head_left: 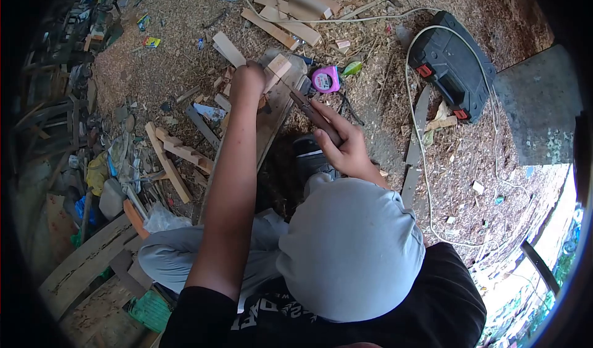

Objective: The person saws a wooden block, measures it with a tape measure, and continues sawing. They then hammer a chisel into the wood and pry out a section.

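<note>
My left hand [248, 81] is closed on a pale wooden block [280, 65], holding it down on a low worn board [275, 122]. A flat light strip of wood [229, 49] juts out beyond that hand. My right hand [347, 144] grips a brown wooden-handled tool [314, 116], its thumb and forefinger along the handle. The tool's narrow front end points up and left, right at the near side of the block; its exact kind is hard to make out. Just right of the block lies a pink tape measure [325, 80].
Wooden slats [290, 17] lie beyond the board on sawdust-covered ground. Notched wood pieces [185, 153] are at left. A black tool case [453, 67] sits at right, with a pale cord [409, 88] looping past. My grey-clad knee [352, 249] rises in front.
</note>
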A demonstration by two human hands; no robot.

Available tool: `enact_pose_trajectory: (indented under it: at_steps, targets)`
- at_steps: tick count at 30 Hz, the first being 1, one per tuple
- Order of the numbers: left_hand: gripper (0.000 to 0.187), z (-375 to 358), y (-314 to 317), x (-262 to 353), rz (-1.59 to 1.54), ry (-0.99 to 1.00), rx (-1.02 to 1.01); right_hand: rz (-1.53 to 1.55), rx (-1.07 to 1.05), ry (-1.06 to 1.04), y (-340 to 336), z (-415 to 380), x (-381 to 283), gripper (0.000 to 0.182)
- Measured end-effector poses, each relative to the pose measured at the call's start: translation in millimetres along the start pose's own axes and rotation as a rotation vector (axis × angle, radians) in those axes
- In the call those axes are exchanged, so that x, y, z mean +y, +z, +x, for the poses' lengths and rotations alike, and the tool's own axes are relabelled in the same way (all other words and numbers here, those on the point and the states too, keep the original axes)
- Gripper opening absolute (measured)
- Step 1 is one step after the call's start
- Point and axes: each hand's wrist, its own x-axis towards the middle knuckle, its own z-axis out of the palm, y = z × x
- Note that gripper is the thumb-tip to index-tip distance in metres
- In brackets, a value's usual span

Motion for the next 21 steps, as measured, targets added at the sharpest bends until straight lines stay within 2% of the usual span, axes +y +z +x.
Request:
enact_pose_trajectory:
  at_steps: [4, 6, 9, 13, 15, 21]
  targets:
    - [0.060, -22.8, -11.6, 14.0, -0.021, -0.034, 0.061, 0.014, -0.005, 0.025, 0.6, -3.5, 0.5, 0.052]
    - [0.059, -42.5, -27.6, 28.5, -0.146, -0.176, 0.044, 0.033, 0.008, 0.033, 0.8, -4.3, 0.0, 0.052]
    - [0.054, -42.5, -29.2, 30.4, -0.153, -0.185, 0.059, 0.045, 0.018, 0.048, 0.8, -6.2, 3.1, 0.050]
    - [0.049, -33.4, -24.2, 25.1, -0.073, -0.101, 0.056, 0.040, -0.010, 0.068, -1.8, -7.3, 4.1, 0.050]
    - [0.047, -22.4, -21.9, 20.0, 0.203, 0.055, -0.013, 0.045, -0.012, 0.082, -3.7, -10.2, 2.5, 0.049]
    - [0.054, -5.9, -16.2, 15.0, 0.146, 0.037, -0.109, 0.003, 0.015, 0.021, -3.3, -10.0, -4.0, 0.049]
